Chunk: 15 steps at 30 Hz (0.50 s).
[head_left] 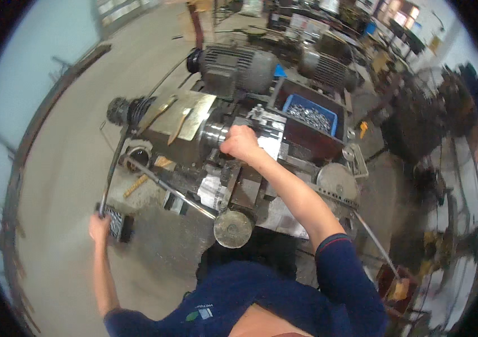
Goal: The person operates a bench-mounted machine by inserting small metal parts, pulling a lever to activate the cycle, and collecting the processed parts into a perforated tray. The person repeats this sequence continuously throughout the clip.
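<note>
Left hand (99, 226) grips long lever (116, 163) end; right hand (240, 143) closed on lathe chuck (214, 133), blue bin (311, 115) behind.

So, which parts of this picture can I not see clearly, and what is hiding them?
- Head view: what the right hand grips at the chuck is covered by the hand itself.
- Head view: the parts in the blue bin are too small to identify.
- Head view: the left hand on the long lever is blurred, so the finger positions are unclear.
- Head view: the right-side background is dark and blurred.
</note>
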### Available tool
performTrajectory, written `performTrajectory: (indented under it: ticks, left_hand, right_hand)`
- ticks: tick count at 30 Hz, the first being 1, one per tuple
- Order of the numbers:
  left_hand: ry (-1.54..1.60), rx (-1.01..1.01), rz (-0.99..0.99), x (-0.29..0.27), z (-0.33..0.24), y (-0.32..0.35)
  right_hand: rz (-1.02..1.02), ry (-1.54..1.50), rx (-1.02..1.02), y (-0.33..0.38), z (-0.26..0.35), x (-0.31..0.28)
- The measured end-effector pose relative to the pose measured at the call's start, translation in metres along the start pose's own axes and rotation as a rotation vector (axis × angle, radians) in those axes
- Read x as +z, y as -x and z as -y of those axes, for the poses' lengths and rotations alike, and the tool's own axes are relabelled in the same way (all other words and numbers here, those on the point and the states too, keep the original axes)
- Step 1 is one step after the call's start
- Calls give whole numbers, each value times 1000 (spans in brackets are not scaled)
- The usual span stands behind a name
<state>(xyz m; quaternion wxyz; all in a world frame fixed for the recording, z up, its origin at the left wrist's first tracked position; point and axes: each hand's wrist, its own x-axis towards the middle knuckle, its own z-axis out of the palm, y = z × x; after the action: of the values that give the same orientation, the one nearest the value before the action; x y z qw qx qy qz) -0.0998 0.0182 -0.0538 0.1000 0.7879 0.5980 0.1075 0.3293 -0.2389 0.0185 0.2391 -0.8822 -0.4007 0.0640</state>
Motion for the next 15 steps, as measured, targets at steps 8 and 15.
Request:
performTrajectory:
  ticks: [8, 15]
  left_hand:
    - [104, 40, 58, 4, -41, 53]
    - [439, 329, 408, -1, -36, 4]
  right_hand:
    - [50, 33, 27, 5, 2, -13]
    - [-232, -49, -73, 39, -57, -56]
